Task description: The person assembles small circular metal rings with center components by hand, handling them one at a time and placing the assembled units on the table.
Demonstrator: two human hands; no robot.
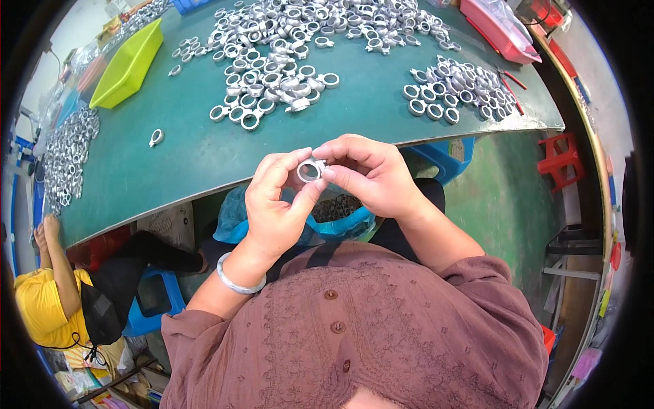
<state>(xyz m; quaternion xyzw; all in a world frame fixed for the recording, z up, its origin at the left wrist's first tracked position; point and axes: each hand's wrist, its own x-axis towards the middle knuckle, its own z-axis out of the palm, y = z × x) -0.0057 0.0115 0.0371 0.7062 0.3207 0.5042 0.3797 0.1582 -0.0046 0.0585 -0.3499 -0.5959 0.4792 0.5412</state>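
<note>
Just past the near edge of the green table, my two hands hold one silver metal ring clamp between them. My left hand pinches its ring with thumb and fingers. At the clamp's lug, on the right side, the thumb and fingertips of my right hand are closed; whether they hold some small part there is hidden. Below my hands, an open blue plastic bag contains many small dark metal pieces.
Ring clamps lie in a big heap, a right-hand pile and a left-hand pile. Red-handled pliers lie at right. A yellow-green tray and pink tray stand farther back. A person in yellow sits at left.
</note>
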